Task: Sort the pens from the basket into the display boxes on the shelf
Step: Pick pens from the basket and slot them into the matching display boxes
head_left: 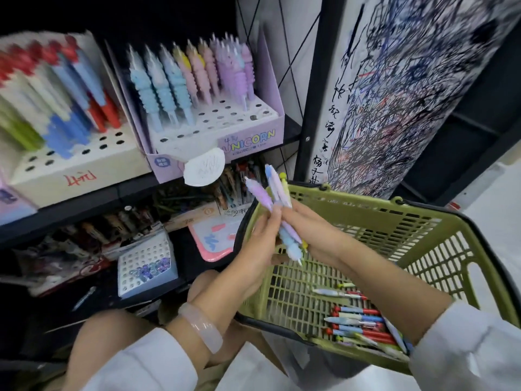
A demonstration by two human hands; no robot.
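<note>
Left hand (262, 235) and right hand (307, 230) both gripping pastel pens (277, 190) together, fingers curled around barrels, hovering over green basket (423, 218) rim.

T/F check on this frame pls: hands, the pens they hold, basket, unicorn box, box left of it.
1. Both hands hold pens above the basket. True: the left hand and right hand grip a bunch of pastel pens over the green basket.
2. The basket is empty. False: red and blue pens lie on its floor.
3. Every hole in the unicorn box is filled. False: its front rows of holes are open.
4. The white box to its left holds red, blue and green pens. True.
5. The left wrist is bare. False: it wears a pale bracelet.
</note>
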